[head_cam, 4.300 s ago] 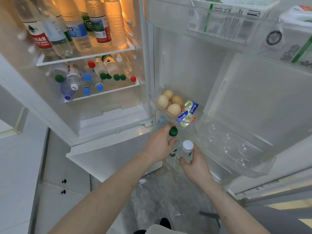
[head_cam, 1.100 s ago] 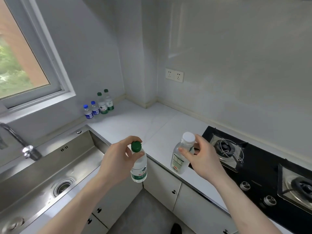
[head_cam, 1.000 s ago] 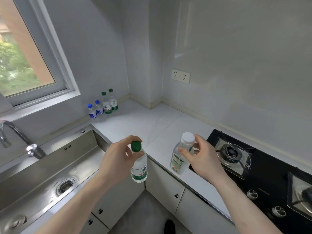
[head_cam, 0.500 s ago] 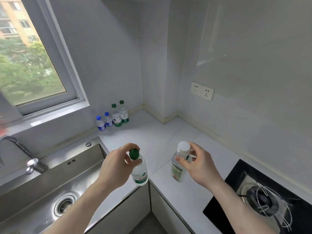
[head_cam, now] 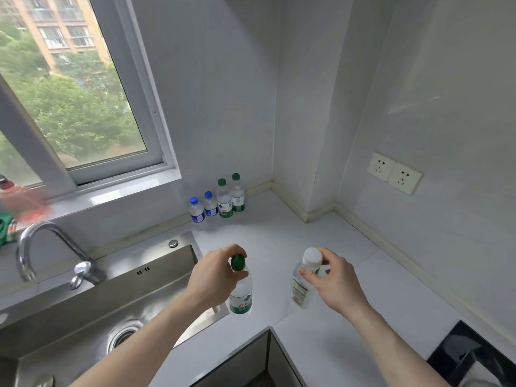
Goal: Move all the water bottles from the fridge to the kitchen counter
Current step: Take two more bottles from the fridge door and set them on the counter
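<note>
My left hand (head_cam: 213, 275) grips a green-capped water bottle (head_cam: 241, 301) by its neck, held over the white counter (head_cam: 282, 236) near the sink's corner. A white-capped bottle (head_cam: 303, 286) hangs from my right hand (head_cam: 333, 283), whose fingers pinch it just under the cap. Both bottles are upright and above the counter; I cannot tell whether they touch it. Against the back wall under the window stand two small blue-capped bottles (head_cam: 203, 209) and two taller green-capped bottles (head_cam: 230, 198). The fridge is out of view.
A steel sink (head_cam: 111, 308) with a curved tap (head_cam: 42, 255) lies to the left. A black gas hob (head_cam: 474, 356) sits at the lower right corner. Two wall sockets (head_cam: 393, 173) are on the right wall. A window (head_cam: 64, 93) is above the sink.
I have turned from the open fridge to the kitchen corner, carrying both bottles. Over the last second I came closer, and the bottles now hang over the counter instead of past its front edge.
</note>
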`<action>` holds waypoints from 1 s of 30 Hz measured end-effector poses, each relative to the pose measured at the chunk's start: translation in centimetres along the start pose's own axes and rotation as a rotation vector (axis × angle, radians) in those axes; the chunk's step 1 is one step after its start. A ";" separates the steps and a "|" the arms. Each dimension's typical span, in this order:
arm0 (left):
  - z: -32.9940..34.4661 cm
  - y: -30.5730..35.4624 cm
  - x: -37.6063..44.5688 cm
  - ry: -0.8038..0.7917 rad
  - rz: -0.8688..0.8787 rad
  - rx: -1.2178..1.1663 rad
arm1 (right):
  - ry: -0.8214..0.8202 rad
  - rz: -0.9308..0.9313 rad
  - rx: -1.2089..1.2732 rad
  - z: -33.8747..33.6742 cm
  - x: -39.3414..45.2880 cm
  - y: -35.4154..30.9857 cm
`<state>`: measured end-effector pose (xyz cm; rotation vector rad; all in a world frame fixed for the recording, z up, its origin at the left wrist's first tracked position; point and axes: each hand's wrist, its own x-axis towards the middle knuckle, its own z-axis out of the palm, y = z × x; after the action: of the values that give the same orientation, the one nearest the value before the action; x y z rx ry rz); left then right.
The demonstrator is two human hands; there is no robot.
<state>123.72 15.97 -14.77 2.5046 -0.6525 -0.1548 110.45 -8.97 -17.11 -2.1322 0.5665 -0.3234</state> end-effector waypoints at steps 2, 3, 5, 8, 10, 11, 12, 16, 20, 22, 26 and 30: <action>0.2 -1.3 2.0 -0.033 0.009 0.014 | 0.010 0.031 -0.026 1.2 1.4 -0.2; 0.3 -1.8 3.0 -0.050 0.016 0.017 | 0.018 0.047 -0.039 1.6 2.1 -0.3; 0.5 -3.0 5.0 -0.086 0.032 0.026 | 0.023 0.077 -0.064 2.7 3.4 -0.7; 0.8 -4.9 8.0 -0.122 0.067 0.063 | 0.030 0.119 -0.085 4.5 5.4 -1.4; 1.3 -6.0 10.0 -0.143 0.090 0.087 | 0.033 0.150 -0.094 5.8 6.7 -1.3; 1.5 -6.4 10.8 -0.153 0.101 0.097 | 0.031 0.162 -0.101 6.4 7.3 -1.2; 1.7 -6.7 11.7 -0.167 0.114 0.109 | 0.031 0.174 -0.107 7.0 7.9 -1.1; 2.7 -7.2 14.8 -0.196 0.149 0.135 | 0.025 0.237 -0.135 8.3 10.4 -1.1; 3.1 -7.2 18.1 -0.192 0.158 0.151 | 0.010 0.261 -0.161 9.3 13.6 -1.3; 3.5 -6.8 19.9 -0.192 0.147 0.159 | -0.013 0.258 -0.199 9.6 15.7 -1.1; 4.3 -6.3 23.1 -0.208 0.147 0.188 | -0.050 0.255 -0.244 9.9 19.0 -0.9; 5.0 -5.3 26.9 -0.215 0.168 0.239 | -0.055 0.239 -0.261 9.9 22.7 -0.8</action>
<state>148.27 4.53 -21.18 2.6664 -1.0191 -0.3030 134.43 -13.13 -21.68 -2.2830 0.8611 -0.0591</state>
